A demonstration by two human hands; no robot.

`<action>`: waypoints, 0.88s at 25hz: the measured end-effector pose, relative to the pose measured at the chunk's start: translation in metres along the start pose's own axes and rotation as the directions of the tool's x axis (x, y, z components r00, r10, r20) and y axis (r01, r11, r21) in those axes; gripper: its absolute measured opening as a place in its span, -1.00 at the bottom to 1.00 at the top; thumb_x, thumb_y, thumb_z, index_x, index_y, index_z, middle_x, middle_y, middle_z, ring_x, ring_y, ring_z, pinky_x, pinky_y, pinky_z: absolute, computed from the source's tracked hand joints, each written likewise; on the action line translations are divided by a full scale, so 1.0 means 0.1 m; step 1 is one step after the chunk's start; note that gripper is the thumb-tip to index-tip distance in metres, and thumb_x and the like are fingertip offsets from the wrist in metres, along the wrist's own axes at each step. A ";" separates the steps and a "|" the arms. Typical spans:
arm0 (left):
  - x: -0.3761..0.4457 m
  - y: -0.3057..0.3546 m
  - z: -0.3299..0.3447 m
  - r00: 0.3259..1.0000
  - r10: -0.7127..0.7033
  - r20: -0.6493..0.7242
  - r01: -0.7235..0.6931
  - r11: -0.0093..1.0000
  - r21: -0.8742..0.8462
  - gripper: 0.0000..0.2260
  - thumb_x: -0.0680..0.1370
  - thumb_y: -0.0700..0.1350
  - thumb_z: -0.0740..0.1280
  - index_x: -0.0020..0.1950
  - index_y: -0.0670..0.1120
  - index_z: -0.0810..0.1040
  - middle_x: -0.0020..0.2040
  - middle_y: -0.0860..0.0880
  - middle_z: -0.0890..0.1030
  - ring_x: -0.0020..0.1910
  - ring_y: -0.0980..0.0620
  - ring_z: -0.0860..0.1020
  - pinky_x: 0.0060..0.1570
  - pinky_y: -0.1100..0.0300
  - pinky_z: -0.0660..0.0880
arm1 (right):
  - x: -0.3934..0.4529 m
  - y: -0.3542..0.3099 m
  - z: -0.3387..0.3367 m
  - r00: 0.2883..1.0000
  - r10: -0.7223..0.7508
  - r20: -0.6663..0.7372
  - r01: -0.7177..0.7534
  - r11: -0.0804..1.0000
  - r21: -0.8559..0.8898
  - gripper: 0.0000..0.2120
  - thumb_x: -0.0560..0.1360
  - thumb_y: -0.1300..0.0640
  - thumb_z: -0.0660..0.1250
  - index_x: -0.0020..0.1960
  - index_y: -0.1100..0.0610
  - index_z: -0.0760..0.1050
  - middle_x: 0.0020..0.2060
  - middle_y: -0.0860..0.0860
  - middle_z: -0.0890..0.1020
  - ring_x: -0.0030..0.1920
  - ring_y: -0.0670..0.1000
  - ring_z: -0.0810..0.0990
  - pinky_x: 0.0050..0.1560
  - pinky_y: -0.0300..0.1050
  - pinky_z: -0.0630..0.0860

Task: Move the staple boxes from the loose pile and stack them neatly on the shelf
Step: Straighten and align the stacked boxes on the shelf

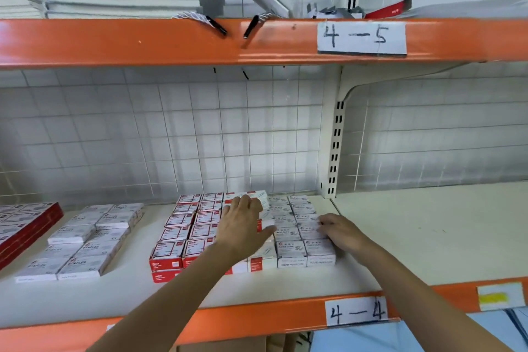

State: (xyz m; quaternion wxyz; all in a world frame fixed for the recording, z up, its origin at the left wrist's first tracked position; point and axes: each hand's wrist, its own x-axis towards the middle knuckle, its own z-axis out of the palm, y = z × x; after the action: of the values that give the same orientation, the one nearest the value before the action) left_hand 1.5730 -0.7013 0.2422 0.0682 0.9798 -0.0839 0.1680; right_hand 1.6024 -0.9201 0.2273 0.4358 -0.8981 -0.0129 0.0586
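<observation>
**Inspector:** Position of the stock?

**Onlooker:** The block of staple boxes (183, 233) sits mid-shelf, red-and-white rows on its nine o'clock side, white rows (303, 233) on its three o'clock side. The shelf (400, 237) carries the tag "4-4" (357, 311) on its front edge. A separate batch of flat white boxes (85, 240) lies at nine o'clock from the block.

**Inspector:** Hands?

**Onlooker:** The left hand (243, 223) lies flat over the middle rows, fingers straight and spread, pressing, not clasping. The right hand (340, 233) rests at the block's three o'clock edge, fingers bent against the outer white column; whether that grip closes round a box, I cannot tell.

**Inspector:** Step in hand?

**Onlooker:** By my judgement, squaring the stack. Best done by holding the top steady with the flat palm while the right nudges the outer column toward nine o'clock until seams close.

**Inspector:** Risk?

**Onlooker:** The front row at six o'clock looks uneven; hard pushing could buckle a row upward.
</observation>
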 end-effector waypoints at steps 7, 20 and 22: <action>0.35 0.16 0.28 0.993 -0.078 0.090 0.075 0.997 0.033 -0.48 0.54 0.10 0.20 0.41 -0.13 0.25 0.43 -0.06 0.29 0.43 -0.04 0.23 0.44 0.07 0.13 | 0.36 -0.04 -0.04 0.997 -0.077 0.033 0.076 0.997 0.016 -0.85 0.56 0.24 0.09 -0.05 0.15 0.44 -0.05 0.08 0.56 0.00 0.06 0.50 -0.07 -0.13 0.36; 0.85 0.02 0.20 0.934 -0.220 0.282 0.233 0.972 -0.013 -0.62 0.61 0.07 0.09 0.26 -0.18 0.38 0.26 -0.13 0.47 0.24 -0.08 0.43 0.26 0.05 0.35 | 0.81 -0.10 0.00 0.985 -0.071 0.156 0.053 0.992 0.115 -0.77 0.57 0.28 0.09 -0.15 0.04 0.40 -0.22 0.03 0.50 -0.27 -0.01 0.48 -0.34 -0.22 0.39; 0.85 -0.01 0.21 0.926 -0.205 0.317 0.223 0.975 -0.023 -0.65 0.61 0.04 0.10 0.22 -0.19 0.40 0.24 -0.13 0.48 0.21 -0.08 0.44 0.23 0.06 0.36 | 0.83 -0.10 0.01 0.982 -0.082 0.169 0.061 0.990 0.125 -0.74 0.57 0.30 0.08 -0.16 -0.01 0.36 -0.29 -0.03 0.45 -0.33 -0.06 0.42 -0.40 -0.26 0.37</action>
State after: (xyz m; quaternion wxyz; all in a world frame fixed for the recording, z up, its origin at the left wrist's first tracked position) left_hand 1.6591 -0.7156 0.2519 0.1005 0.9949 0.0087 -0.0003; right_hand 1.6854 -0.9072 0.2265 0.4876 -0.8609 -0.0795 0.1217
